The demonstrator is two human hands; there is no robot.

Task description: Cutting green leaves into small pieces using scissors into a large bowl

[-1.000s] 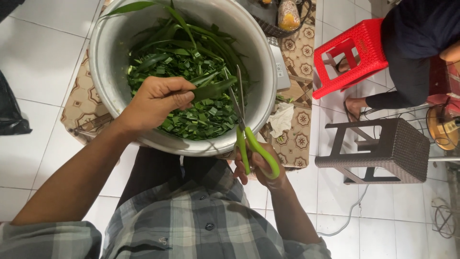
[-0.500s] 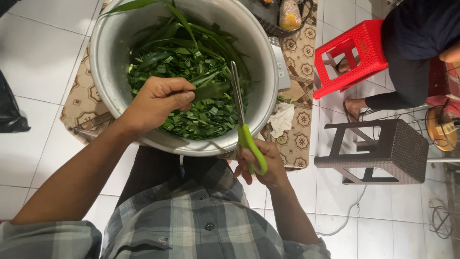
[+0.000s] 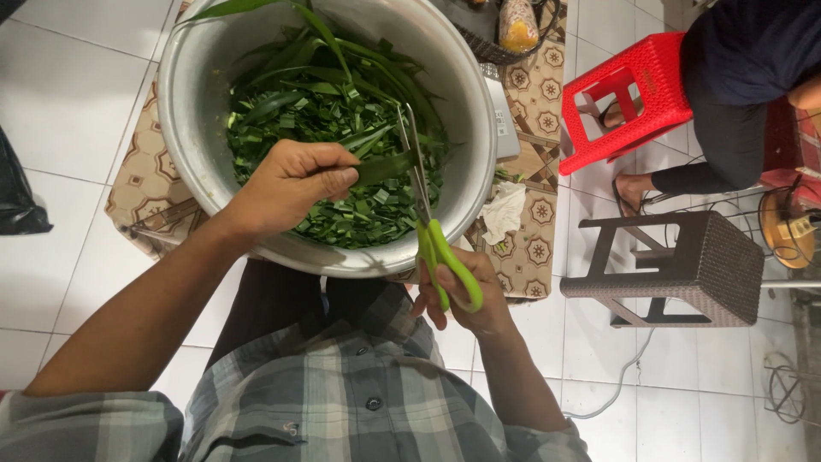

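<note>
Patterned mat (image 3: 534,128) on tiled floor (image 3: 60,103)

A yellow-orange packet (image 3: 518,24) lies beyond the bowl (image 3: 184,103).

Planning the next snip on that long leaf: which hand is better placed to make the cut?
Right. The right hand grips the green-handled scissors, blades at the leaf strip over the metal basin. The left hand pinches that strip, so it likely just feeds it.

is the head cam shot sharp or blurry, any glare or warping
Head view: mostly sharp, with crisp leaf pieces and scissors; soft even light, with only faint shadows under the brown stool; mild glare on the metal bowl rim and white floor tiles; wide-angle bending shows at the edges; the left hand and right hand show no motion blur.
</note>
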